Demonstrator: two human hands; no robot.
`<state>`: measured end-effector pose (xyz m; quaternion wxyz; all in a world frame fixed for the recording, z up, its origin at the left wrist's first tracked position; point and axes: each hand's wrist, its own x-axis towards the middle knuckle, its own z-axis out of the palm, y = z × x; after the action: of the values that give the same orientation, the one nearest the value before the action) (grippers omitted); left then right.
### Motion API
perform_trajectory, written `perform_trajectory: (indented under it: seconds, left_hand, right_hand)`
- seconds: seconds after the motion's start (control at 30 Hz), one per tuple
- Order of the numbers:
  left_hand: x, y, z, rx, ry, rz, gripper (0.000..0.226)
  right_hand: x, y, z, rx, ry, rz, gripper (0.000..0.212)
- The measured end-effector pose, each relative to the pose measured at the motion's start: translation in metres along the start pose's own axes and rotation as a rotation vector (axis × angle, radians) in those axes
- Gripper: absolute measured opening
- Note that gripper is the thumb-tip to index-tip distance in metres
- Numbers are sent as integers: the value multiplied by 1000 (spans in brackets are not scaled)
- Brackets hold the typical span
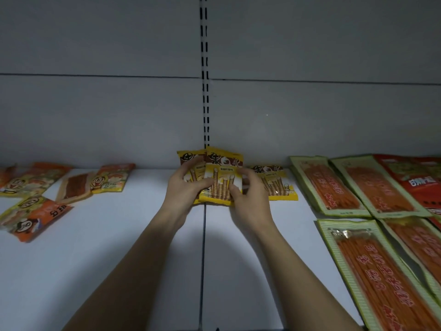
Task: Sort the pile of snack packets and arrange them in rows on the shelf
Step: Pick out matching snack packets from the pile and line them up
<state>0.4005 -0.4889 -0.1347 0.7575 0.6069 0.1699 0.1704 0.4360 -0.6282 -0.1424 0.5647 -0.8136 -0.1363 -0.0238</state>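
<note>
Against the back panel, right below the slotted upright (204, 96), both hands hold a small stack of yellow packets (223, 174) standing on the white shelf (119, 247). Left hand (183, 191) curls around the stack's left edge, thumb across the front; right hand (249, 199) pinches its right edge. One more yellow packet (278, 181) lies flat just right of the upright, near the right hand. Further right of the upright lie green-bordered packets (334, 185) in rows; left of it, orange packets (33, 177) lie scattered.
</note>
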Motion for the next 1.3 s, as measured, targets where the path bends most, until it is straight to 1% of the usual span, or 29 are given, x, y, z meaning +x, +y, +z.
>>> perform_trajectory:
  seconds: [0.07, 0.13, 0.23, 0.3, 0.33, 0.37, 0.4, 0.47, 0.5, 0.53, 0.67, 0.83, 0.9, 1.0, 1.07, 1.17, 1.3]
  left_hand:
    - [3, 2, -5, -16, 39, -5, 44]
    - [6, 4, -14, -50, 133, -13, 36]
    - [10, 5, -29, -102, 279, 6, 37]
    - [10, 2, -31, -80, 319, 19, 41]
    - [9, 1, -30, -70, 315, 24, 41]
    - [8, 1, -27, -57, 298, 27, 40]
    - [6, 1, -24, -44, 279, 25, 39]
    - [4, 2, -20, -30, 241, 16, 35]
    - [3, 2, -18, -28, 227, 8, 33]
    - [2, 3, -17, -26, 214, -1, 32]
    - [1, 4, -16, -28, 185, -21, 38]
    - [-2, 4, -13, -19, 113, -3, 41]
    - [-3, 3, -11, 12, 89, 8, 43]
    - [-9, 6, -7, 39, 75, 6, 50]
    - [-16, 9, -5, 34, 68, -22, 55]
    - [-27, 13, 6, 21, 13, -67, 58]
    - [-52, 17, 38, 88, -102, 4, 55]
  right_hand:
    - [3, 5, -2, -33, 31, 11, 39]
    - [5, 10, -6, -157, 64, -31, 40]
    - [2, 8, -8, -361, 106, -90, 37]
    - [-2, 5, -6, -491, 170, -202, 35]
    - [-4, 3, -4, -525, 173, -277, 33]
    - [-6, 1, -2, -552, 140, -328, 32]
    - [-8, 0, 0, -589, 66, -350, 32]
    - [-13, 3, 5, -667, -114, -332, 37]
    - [-13, 6, 6, -678, -171, -316, 39]
    - [-12, 9, 5, -659, -190, -313, 40]
    - [-7, 16, 0, -539, -148, -288, 41]
    - [0, 21, -5, -510, -114, -237, 44]
    - [-1, 21, -5, -487, -106, -233, 42]
    - [-2, 10, -7, -380, -53, -207, 30]
    - [0, -1, -17, -318, -35, -147, 33]
    - [10, -19, -47, -212, -74, -4, 35]
    - [2, -34, -90, -41, -235, 130, 33]
